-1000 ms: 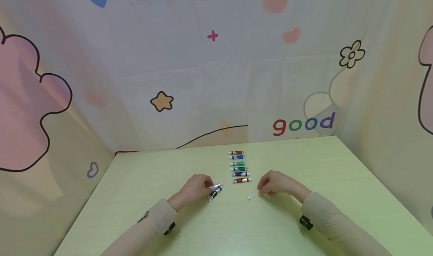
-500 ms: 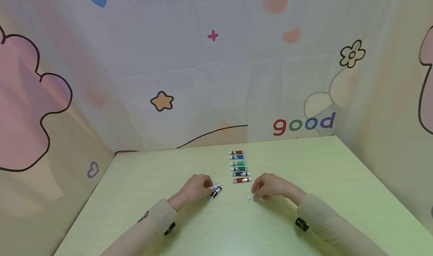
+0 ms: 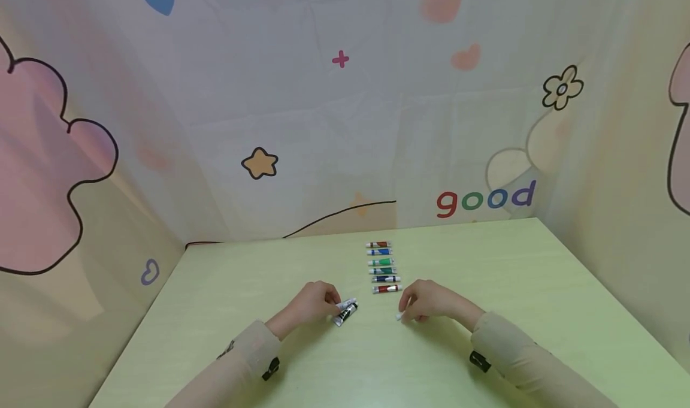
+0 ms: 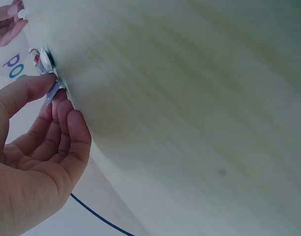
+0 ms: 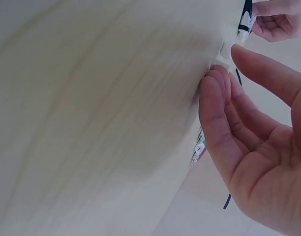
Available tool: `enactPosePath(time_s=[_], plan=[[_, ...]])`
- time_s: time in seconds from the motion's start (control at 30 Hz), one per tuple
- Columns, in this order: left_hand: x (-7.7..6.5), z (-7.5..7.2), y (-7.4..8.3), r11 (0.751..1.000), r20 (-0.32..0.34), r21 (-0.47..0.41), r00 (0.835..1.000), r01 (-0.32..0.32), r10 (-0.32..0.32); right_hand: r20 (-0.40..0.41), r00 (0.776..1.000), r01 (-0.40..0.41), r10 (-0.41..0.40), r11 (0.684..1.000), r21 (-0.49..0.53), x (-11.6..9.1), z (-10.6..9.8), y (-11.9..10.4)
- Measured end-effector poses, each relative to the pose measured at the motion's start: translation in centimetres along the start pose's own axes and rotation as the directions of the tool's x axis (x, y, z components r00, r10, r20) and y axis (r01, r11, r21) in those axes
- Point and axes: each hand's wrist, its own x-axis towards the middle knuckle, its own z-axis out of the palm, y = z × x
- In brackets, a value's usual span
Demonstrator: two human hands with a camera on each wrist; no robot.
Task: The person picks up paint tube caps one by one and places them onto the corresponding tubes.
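Observation:
My left hand (image 3: 315, 303) pinches a white paint tube (image 3: 345, 304) between thumb and fingers, low over the table. A black paint tube (image 3: 346, 314) lies right beside it, cap end pointing up and right. In the left wrist view only a pale bit of the held tube (image 4: 53, 92) shows past the thumb. My right hand (image 3: 429, 300) is at the table with thumb and fingertips around a small white piece (image 5: 222, 61), perhaps a cap. Another view, the head one, shows a white bit (image 3: 399, 316) at those fingertips; whether a second piece is hidden there I cannot tell.
Several paint tubes lie in a column beyond the hands, from a brown tube (image 3: 378, 245) at the back to a red tube (image 3: 387, 289) in front. The pale yellow-green table (image 3: 242, 270) meets a printed cloth backdrop (image 3: 323, 126) on its far and side edges.
My right hand has come left and down onto the small white pieces, covering one of them. The left hand stays at its tubes; the whole view has shifted slightly.

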Motion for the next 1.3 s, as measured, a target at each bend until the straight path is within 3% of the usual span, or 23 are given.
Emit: enactPosePath(time_s=[0.4,0.63,0.8,1.13,1.3], plan=[[-0.1,-1.6,0.2,0.999,-0.063,-0.026,0.997,0.041,-0.042,-0.009,1.000,0.011,-0.011,0.999,-0.030,0.0,0.0,-0.1],[0.2,-3.4,1.0,0.998,-0.128,-0.062,0.992,0.000,-0.008,-0.048,0.999,-0.014,0.013,1.000,-0.026,0.0,-1.0,0.1],[0.3,-4.9,2.2,0.997,-0.178,-0.073,0.984,-0.029,0.016,-0.109,0.994,0.017,-0.015,1.000,0.015,-0.1,-2.7,0.1],[-0.3,-7.8,4.6,0.993,-0.268,-0.069,0.960,-0.100,0.078,-0.232,0.968,0.121,-0.100,0.990,0.078,-2.1,-5.9,-0.4],[-1.5,-9.1,6.0,0.986,-0.308,-0.084,0.945,-0.143,0.111,-0.324,0.937,0.168,-0.133,0.982,0.082,-3.3,-7.2,-1.4]])
